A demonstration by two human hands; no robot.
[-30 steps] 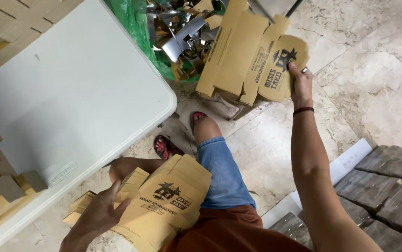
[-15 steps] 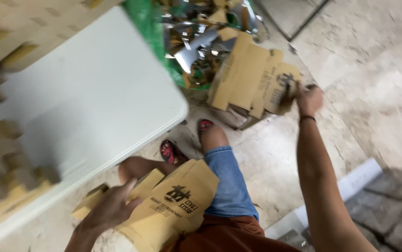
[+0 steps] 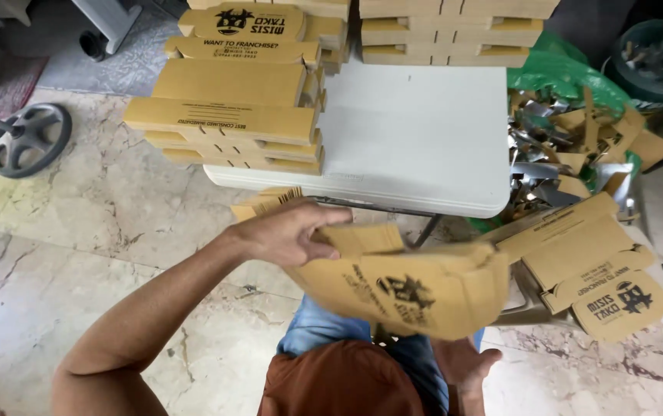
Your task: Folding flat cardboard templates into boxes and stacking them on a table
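Left hand (image 3: 289,235) pinches a half-folded box (image 3: 416,289); right hand (image 3: 466,366) spread beneath; folded boxes (image 3: 239,100) stacked along table (image 3: 416,146) edge.

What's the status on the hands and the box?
Left hand grips the box blank's top edge. Right hand open under it. Blank held over the lap, partly folded. Table just ahead, stacked boxes on it.

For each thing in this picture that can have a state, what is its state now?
Left hand: gripping the box blank's top edge.
Right hand: open, palm up, under the blank.
Cardboard box blank: unfolded, bent, held in the air.
Folded boxes: stacked on the table.
White table: standing, partly bare.
Flat blanks: lying in a pile.
Green bag: open, full of scraps.
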